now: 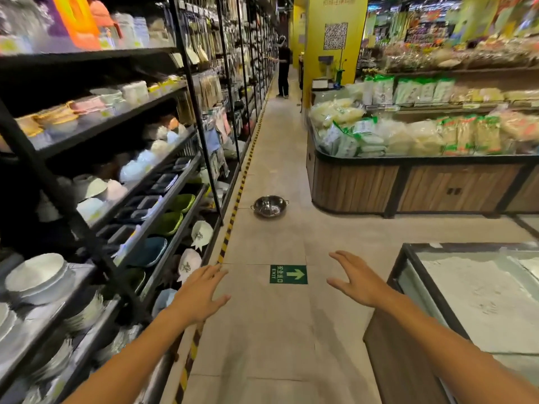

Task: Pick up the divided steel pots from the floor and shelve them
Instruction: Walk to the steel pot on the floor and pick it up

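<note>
A shiny divided steel pot (270, 206) with two small handles sits on the tiled aisle floor, a few steps ahead, close to the yellow-black floor tape. My left hand (201, 293) and my right hand (354, 279) are both stretched forward at waist height, fingers spread, holding nothing, well short of the pot. The black shelving (186, 91) full of bowls and plates runs along the left side of the aisle.
A wooden produce island (408, 185) with bagged goods stands right of the pot. A glass-topped freezer (408, 252) is at my near right. A green exit sign (288, 274) is stuck on the floor. A person (283, 68) stands far down the aisle.
</note>
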Demonstrator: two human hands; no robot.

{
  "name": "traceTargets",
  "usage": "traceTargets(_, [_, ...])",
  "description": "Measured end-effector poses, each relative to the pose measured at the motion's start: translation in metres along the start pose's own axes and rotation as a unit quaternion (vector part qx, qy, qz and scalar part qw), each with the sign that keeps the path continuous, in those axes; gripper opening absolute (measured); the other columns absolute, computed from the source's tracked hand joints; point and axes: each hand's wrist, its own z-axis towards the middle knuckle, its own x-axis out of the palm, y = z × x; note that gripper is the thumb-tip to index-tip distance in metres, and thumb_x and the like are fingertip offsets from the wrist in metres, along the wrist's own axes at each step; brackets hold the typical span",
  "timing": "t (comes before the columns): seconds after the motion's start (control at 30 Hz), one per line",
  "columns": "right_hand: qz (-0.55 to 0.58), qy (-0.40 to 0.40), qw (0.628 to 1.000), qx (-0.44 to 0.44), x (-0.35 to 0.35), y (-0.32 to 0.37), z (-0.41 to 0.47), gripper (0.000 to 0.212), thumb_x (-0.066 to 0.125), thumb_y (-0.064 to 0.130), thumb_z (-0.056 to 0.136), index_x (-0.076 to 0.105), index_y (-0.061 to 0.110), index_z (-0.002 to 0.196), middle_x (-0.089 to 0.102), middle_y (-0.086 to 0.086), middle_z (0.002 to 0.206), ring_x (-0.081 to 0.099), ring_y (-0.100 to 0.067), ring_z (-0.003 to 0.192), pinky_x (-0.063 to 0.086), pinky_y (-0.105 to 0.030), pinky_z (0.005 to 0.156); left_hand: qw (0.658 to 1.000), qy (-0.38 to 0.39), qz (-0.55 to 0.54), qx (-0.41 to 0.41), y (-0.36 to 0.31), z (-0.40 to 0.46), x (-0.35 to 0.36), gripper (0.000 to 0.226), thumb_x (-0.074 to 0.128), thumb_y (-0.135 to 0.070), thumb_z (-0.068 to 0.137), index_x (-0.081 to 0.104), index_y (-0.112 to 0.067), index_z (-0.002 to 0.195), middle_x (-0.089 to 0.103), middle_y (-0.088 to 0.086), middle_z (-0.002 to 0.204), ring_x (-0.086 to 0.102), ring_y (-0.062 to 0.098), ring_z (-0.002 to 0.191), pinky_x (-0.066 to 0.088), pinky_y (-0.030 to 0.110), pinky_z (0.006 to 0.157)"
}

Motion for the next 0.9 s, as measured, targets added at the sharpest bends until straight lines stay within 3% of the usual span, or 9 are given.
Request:
traceTargets(0.13, [0.002, 0.023, 1.000, 0.016, -0.015, -0.023, 0.124, 0.074, 0.055, 0.052, 0.096, 0.028, 0.018, 0.156, 0.026, -0.006, 0.163, 0.023, -0.024, 0.148, 0.021, -0.035, 0.121, 1.000, 0.009, 0.007, -0.020, 0.043, 0.095, -0.010, 0.074, 0.043, -0.061, 0.094, 0.030, -0.020, 0.154, 0.029, 0.002, 0.161, 0.027, 0.020, 0.147, 0.018, 0.032, 0.122])
traceTargets(0.43, [-0.004, 0.058, 0.998, 0.016, 0.004, -0.046, 0.406, 0.076, 0.057, 0.058, 0.092, 0.034, 0.020, 0.153, 0.035, -0.007, 0.158, 0.033, -0.025, 0.144, 0.027, -0.036, 0.118, 0.999, 0.023, -0.028, -0.039, 0.158, 0.350, 0.012, 0.073, 0.039, -0.063, 0.095, 0.029, -0.022, 0.155, 0.026, 0.003, 0.162, 0.020, 0.022, 0.149, 0.012, 0.035, 0.121])
traceTargets(0.6, [0.003, 0.074, 0.997, 0.037, 0.007, -0.051, 0.536, 0.073, 0.056, 0.055, 0.094, 0.034, 0.020, 0.154, 0.032, -0.007, 0.160, 0.030, -0.025, 0.146, 0.022, -0.033, 0.118, 0.998, 0.032, -0.048, -0.032, 0.221, 0.497, 0.012, 0.075, 0.037, -0.067, 0.093, 0.028, -0.025, 0.155, 0.018, 0.001, 0.165, 0.016, 0.023, 0.151, 0.013, 0.038, 0.122])
traceTargets(0.77, [0.011, 0.060, 0.996, 0.059, -0.011, -0.071, 0.659, 0.069, 0.055, 0.052, 0.096, 0.035, 0.019, 0.154, 0.030, -0.007, 0.161, 0.026, -0.023, 0.148, 0.020, -0.031, 0.119, 0.999, 0.041, -0.028, 0.012, 0.267, 0.639, -0.002, 0.071, 0.037, -0.063, 0.095, 0.032, -0.023, 0.153, 0.024, 0.001, 0.164, 0.018, 0.023, 0.151, 0.011, 0.037, 0.123])
traceTargets(0.9, [0.007, 0.050, 0.996, 0.072, -0.012, -0.100, 0.752, 0.068, 0.049, 0.059, 0.096, 0.039, 0.022, 0.152, 0.033, -0.004, 0.160, 0.028, -0.021, 0.147, 0.022, -0.030, 0.117, 0.997, 0.066, -0.028, -0.003, 0.294, 0.747, 0.007, 0.073, 0.031, -0.067, 0.095, 0.028, -0.026, 0.155, 0.014, -0.001, 0.167, 0.008, 0.024, 0.153, 0.007, 0.041, 0.124])
